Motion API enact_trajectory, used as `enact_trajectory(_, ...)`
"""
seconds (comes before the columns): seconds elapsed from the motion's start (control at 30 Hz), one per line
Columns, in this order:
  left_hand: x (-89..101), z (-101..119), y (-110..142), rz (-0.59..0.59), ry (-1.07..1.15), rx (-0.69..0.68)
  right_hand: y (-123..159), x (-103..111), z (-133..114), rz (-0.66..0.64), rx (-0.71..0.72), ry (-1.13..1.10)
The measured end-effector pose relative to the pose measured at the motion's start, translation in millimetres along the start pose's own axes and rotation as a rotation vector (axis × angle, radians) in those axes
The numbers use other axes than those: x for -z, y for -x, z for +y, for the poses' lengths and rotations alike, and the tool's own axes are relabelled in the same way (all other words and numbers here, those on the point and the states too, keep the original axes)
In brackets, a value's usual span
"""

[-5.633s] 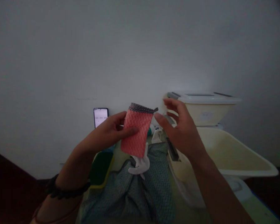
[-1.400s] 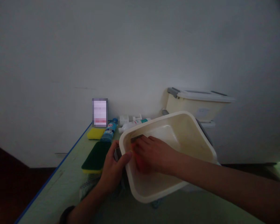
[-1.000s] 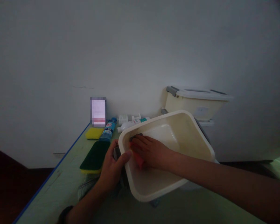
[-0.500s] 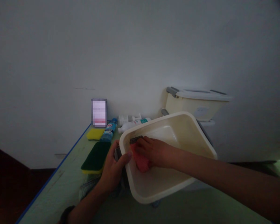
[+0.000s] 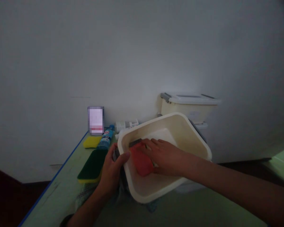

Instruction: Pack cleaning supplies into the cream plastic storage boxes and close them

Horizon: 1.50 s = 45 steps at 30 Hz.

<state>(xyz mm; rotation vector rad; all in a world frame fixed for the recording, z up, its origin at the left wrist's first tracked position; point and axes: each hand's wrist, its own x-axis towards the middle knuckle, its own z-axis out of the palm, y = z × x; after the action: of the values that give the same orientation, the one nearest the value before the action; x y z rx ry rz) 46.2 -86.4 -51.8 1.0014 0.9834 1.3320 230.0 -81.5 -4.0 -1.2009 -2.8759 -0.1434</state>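
Note:
A cream plastic storage box point(image 5: 164, 189) without a lid is held tilted over the table, its opening facing me. My left hand point(image 5: 112, 167) grips its left end, thumb over the rim and fingers behind by a grey clasp. Inside the box, a red textured cleaning cloth point(image 5: 143, 162) with a black-and-white checked hem lies against the left inner wall. My right hand point(image 5: 164, 154) reaches in from the right, its fingers bent on the cloth's right edge; some fingertips are hidden.
Left on the green table point(image 5: 54, 189) lie a green-and-yellow sponge point(image 5: 92, 167), a yellow sponge point(image 5: 91, 142) and a blue bottle point(image 5: 105, 137). A phone point(image 5: 96, 120) leans on the wall. White bottles point(image 5: 125, 125) and a lidded box point(image 5: 186, 110) stand behind.
The cloth was first up in my left hand; later my right hand has it inside the box, which my left hand steadies. Lately my right hand has shifted over the wall, showing more cloth.

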Motion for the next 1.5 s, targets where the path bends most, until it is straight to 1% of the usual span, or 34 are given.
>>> enact_trajectory(0.13,-28.7,16.9,-3.3,-0.038,-0.012,-0.023,26.8,30.0,14.4,-0.004,-0.11,-0.088)
enact_trajectory(0.23,-52.8,22.6,-5.6,-0.101,-0.029,-0.03,48.3,39.6,33.2,0.007,-0.169,-0.115)
enact_trajectory(0.3,-68.9,21.2,-6.8,-0.139,-0.042,-0.009,61.9,40.2,46.6,0.012,-0.205,-0.132)
enact_trajectory(0.37,-85.1,16.4,-9.0,-0.148,-0.05,0.018,73.5,38.9,58.5,0.003,-0.248,-0.157)
enact_trajectory(0.57,-132.9,-5.7,-21.2,-0.184,-0.002,0.133,95.5,33.4,85.5,-0.032,-0.442,-0.191)
enact_trajectory(0.67,-148.6,-13.5,-25.6,-0.213,0.006,0.159,102.8,27.8,96.8,-0.046,-0.505,-0.195)
enact_trajectory(0.73,-153.3,-17.7,-29.1,-0.223,-0.006,0.164,105.9,22.1,102.5,-0.049,-0.531,-0.199)
enact_trajectory(0.87,-152.4,-26.2,-42.1,-0.239,-0.078,0.147,104.7,10.0,107.3,-0.033,-0.562,-0.216)
enact_trajectory(0.97,-148.1,-32.0,-54.5,-0.258,-0.179,0.121,98.4,5.8,104.1,0.011,-0.586,-0.221)
enact_trajectory(1.1,-141.3,-33.0,-64.0,-0.291,-0.342,0.097,86.9,10.1,87.7,0.105,-0.578,-0.239)
enact_trajectory(1.2,-130.8,-28.8,-65.3,-0.351,-0.437,0.067,76.8,15.5,70.8,0.188,-0.565,-0.254)
enact_trajectory(1.27,-118.2,-24.7,-65.1,-0.385,-0.479,0.01,69.6,17.3,61.6,0.27,-0.576,-0.286)
enact_trajectory(1.33,-100.5,-19.3,-63.9,-0.393,-0.518,-0.081,61.9,17.5,54.7,0.366,-0.587,-0.343)
enact_trajectory(1.4,-78.4,-12.7,-60.8,-0.376,-0.56,-0.178,52.9,16.6,47.7,0.44,-0.573,-0.393)
enact_trajectory(1.5,-41.7,-3.6,-51.1,-0.33,-0.698,-0.314,36.4,13.0,29.0,0.498,-0.489,-0.381)
